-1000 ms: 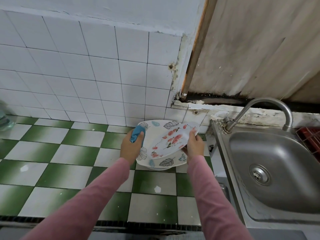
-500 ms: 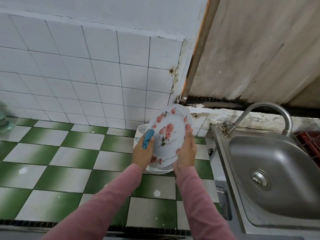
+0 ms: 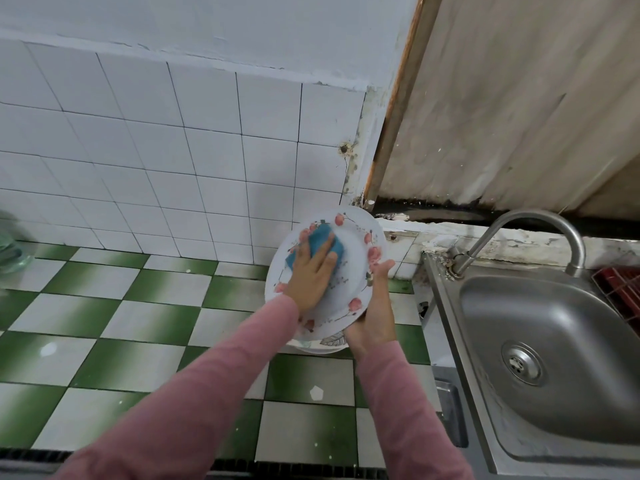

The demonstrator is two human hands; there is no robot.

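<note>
Head view: plate (image 3: 350, 284) is gripped at rim by right hand (image 3: 375, 317), sponge (image 3: 328, 242) pressed flat on it by left hand (image 3: 311, 276). Scrubbing judged underway; rinsing left.

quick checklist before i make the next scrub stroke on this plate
1. Right hand gripping the floral plate at its lower right rim: ok.
2. Blue sponge flat on the plate's face under the left hand: ok.
3. Floral plate clear of the leaf-patterned plate below: cannot tell, the edges look close.
4. Plate over the sink for drips: not ok, it is over the tiled counter.
5. Water at the faucet: not ok, none visible.
</note>
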